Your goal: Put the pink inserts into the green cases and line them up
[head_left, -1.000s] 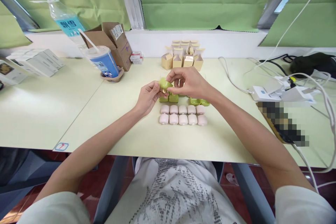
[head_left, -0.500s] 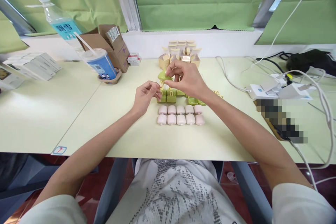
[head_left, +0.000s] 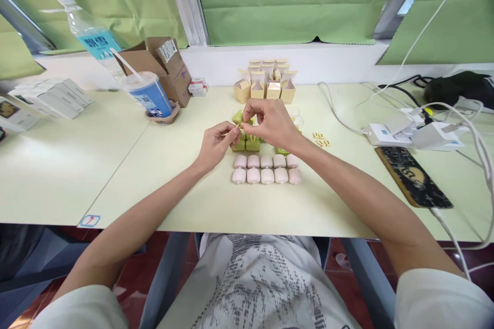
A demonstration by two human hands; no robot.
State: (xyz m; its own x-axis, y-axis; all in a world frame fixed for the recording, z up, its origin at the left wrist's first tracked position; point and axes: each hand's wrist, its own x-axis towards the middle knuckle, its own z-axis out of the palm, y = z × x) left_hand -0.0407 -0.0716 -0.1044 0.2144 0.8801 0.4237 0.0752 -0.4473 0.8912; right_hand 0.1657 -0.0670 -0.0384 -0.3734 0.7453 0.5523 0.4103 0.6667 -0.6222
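My left hand (head_left: 218, 143) and my right hand (head_left: 270, 121) meet fingertip to fingertip above a cluster of small green cases (head_left: 252, 145). Both pinch a small yellow strap loop (head_left: 238, 125), mostly hidden by the fingers. Just behind the fingertips is a green rounded piece (head_left: 237, 116), partly covered by my right hand. Some of the green cases carry yellow loops. Nearer to me, pale pink rounded cases (head_left: 267, 176) stand in two rows. More yellow loops (head_left: 321, 139) lie on the table right of my right wrist.
Open cream boxes (head_left: 258, 85) stand at the back, with clear plastic pieces (head_left: 296, 118) in front. At left are a blue cup (head_left: 150, 95), a cardboard box (head_left: 173, 72) and a bottle (head_left: 94, 38). A phone (head_left: 412, 177), power strip (head_left: 386, 134) and cables lie at right.
My right hand has let go of the green piece, which now sits behind the fingers. It has come down and in to meet my left hand at the yellow loop.
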